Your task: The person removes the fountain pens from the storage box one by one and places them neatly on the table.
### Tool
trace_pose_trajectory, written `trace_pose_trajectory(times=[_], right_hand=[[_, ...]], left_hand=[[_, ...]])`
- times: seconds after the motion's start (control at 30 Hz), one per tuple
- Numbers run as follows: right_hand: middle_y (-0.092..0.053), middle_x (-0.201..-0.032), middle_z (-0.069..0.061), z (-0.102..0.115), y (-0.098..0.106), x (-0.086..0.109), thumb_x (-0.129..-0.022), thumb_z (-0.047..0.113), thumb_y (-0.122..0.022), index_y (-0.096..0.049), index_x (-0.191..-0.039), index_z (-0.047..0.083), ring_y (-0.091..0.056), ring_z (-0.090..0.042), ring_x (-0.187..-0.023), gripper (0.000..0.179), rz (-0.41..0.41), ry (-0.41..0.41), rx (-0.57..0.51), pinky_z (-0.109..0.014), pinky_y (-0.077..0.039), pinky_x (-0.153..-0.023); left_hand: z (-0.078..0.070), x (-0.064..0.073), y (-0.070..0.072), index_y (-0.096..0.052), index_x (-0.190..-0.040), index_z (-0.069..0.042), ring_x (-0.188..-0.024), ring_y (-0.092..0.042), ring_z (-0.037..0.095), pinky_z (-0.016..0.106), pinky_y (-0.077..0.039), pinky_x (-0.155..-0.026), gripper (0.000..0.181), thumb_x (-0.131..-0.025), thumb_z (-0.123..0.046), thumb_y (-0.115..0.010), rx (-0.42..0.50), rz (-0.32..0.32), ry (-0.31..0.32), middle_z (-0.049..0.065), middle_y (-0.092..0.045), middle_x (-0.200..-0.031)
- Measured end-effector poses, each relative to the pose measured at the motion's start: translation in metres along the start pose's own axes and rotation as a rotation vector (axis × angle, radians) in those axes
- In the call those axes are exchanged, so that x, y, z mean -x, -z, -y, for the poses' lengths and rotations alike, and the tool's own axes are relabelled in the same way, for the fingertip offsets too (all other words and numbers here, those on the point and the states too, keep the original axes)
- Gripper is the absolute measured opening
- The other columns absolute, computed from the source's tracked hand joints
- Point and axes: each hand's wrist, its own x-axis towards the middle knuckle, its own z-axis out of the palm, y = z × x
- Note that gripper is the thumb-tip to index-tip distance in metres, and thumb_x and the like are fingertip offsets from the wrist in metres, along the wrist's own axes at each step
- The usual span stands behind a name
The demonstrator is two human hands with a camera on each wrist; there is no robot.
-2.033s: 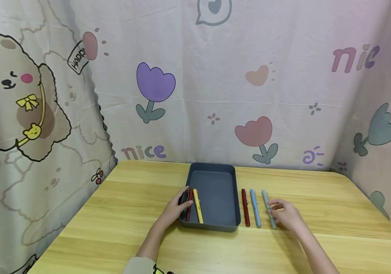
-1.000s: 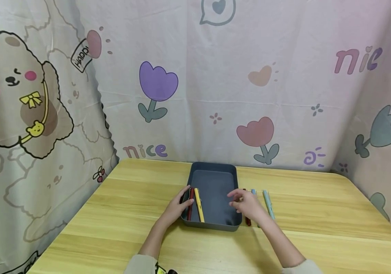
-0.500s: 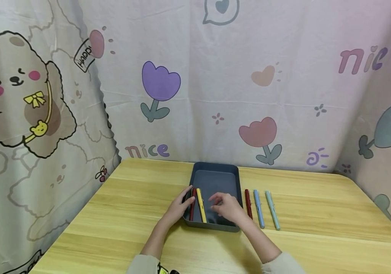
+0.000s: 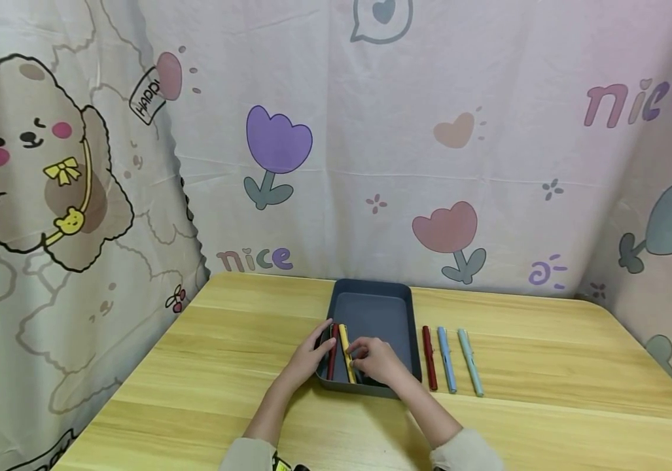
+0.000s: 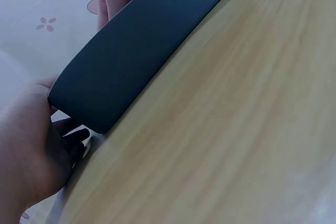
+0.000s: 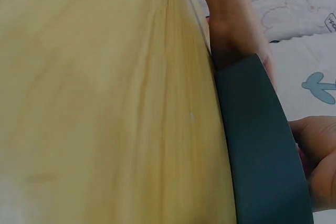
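A dark grey rectangular tray (image 4: 373, 305) lies on the wooden table, with a dark red pen (image 4: 332, 362) and a yellow pen (image 4: 344, 336) in its left part. My left hand (image 4: 305, 358) grips the tray's left side, thumb over the rim by the red pen; in the left wrist view that hand (image 5: 29, 145) is at the tray's corner. Over the tray, the thumb and fingers of my right hand (image 4: 378, 361) are at the yellow pen; whether they pinch it cannot be made out. In the right wrist view the tray's wall (image 6: 262, 150) partly hides the right hand (image 6: 317, 161).
Right of the tray a dark red pen (image 4: 430, 358), a blue pen (image 4: 447, 360) and a light green pen (image 4: 470, 362) lie side by side on the table (image 4: 548, 366). A patterned curtain (image 4: 359, 131) hangs behind the table's back edge.
My right hand has moved left, from the light green pen, across the tray, to the yellow pen. The left hand keeps its grip on the tray.
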Motion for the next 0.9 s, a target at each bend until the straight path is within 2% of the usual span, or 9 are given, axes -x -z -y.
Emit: trace_pose_trajectory(times=[0.53,0.73,0.9], right_hand=[[-0.049,-0.065,0.002,0.002,-0.011,-0.006,-0.077,0.003,-0.071,-0.067,-0.092,0.005,-0.041,-0.011,-0.052,0.016,-0.041,0.008,0.077,-0.026,-0.034,-0.05],[-0.048,-0.065,0.002,0.003,-0.014,-0.006,-0.076,0.003,-0.073,-0.067,-0.091,0.005,-0.04,-0.011,-0.052,0.016,-0.061,0.007,0.096,-0.025,-0.033,-0.049],[-0.05,-0.064,0.002,0.005,-0.015,-0.007,-0.075,0.004,-0.073,-0.068,-0.09,0.006,-0.042,-0.01,-0.051,0.015,-0.079,-0.033,0.103,-0.024,-0.035,-0.048]], left_hand=[[-0.001,0.0,-0.001,-0.033,-0.144,-0.01,-0.13,-0.023,0.041,0.059,-0.023,-0.098,0.051,-0.097,-0.025,-0.048,0.0,-0.001,-0.002,0.022,-0.027,-0.144],[0.0,0.0,-0.001,-0.033,-0.143,-0.01,-0.13,-0.022,0.042,0.06,-0.022,-0.098,0.051,-0.097,-0.025,-0.048,0.006,0.004,-0.012,0.023,-0.025,-0.144],[0.0,0.0,-0.001,-0.033,-0.144,-0.012,-0.13,-0.022,0.041,0.06,-0.023,-0.098,0.052,-0.097,-0.027,-0.049,-0.007,0.002,-0.001,0.021,-0.025,-0.145]])
